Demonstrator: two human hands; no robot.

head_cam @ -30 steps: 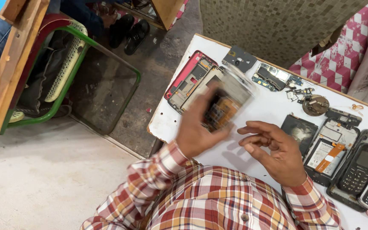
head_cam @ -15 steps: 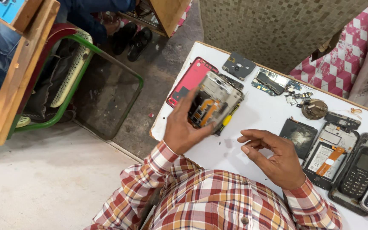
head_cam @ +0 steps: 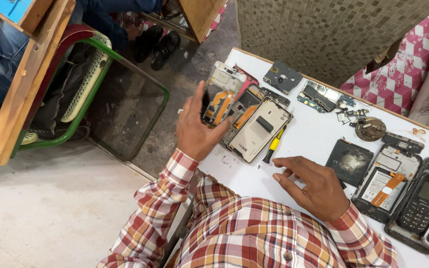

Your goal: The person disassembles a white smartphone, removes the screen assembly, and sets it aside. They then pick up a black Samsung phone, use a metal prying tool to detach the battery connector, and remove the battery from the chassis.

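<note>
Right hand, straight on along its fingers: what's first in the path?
Probably the yellow-handled screwdriver: the right hand points up-left along the white table, and the tool lies just beyond the fingertips. Hand height unclear.

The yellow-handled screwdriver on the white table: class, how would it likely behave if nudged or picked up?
The yellow-handled screwdriver looks stiff: a straight, thin shaft with a solid handle. Its handle seems rounded, so a sideways nudge on the smooth white table could well set it rolling. It is small and slim beside the phone frame, so probably light and easy to lift.
</note>
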